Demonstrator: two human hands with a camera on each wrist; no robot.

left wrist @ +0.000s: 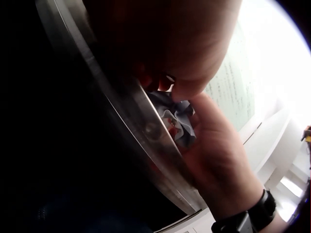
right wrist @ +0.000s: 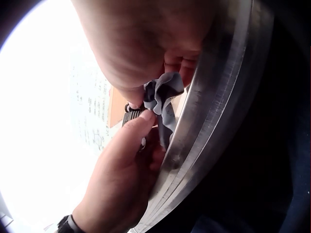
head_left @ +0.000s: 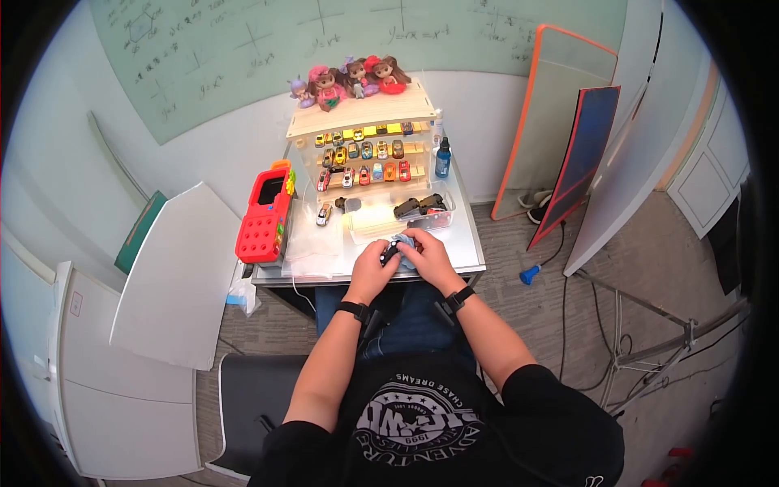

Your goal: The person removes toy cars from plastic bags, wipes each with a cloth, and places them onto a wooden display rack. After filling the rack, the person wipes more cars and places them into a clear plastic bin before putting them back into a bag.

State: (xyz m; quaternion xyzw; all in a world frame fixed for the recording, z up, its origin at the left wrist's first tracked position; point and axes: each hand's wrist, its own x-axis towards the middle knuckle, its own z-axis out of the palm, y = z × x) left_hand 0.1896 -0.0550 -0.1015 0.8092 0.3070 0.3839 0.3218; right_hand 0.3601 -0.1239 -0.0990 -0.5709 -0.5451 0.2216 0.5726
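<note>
Close to the table's front edge, my left hand (head_left: pixel 372 272) grips a small black toy car (head_left: pixel 390 252). In the right wrist view, the ridged dark end of the toy car (right wrist: pixel 131 115) shows by the left thumb (right wrist: pixel 146 115). My right hand (head_left: pixel 432 264) pinches a crumpled grey-blue cloth (head_left: pixel 406 240) against the toy car. The cloth (left wrist: pixel 181 121) bunches between both hands in the left wrist view, its folds sticking out past the fingers. Much of the toy car is hidden by fingers and cloth.
Beyond the hands stands a clear bin (head_left: pixel 438 217) with dark toy cars. A wooden rack (head_left: pixel 357 120) holds rows of toy cars, with dolls on top. One toy car (head_left: pixel 324 213) sits at left, near a red toy box (head_left: pixel 264 235). A blue bottle (head_left: pixel 442 158) stands at right.
</note>
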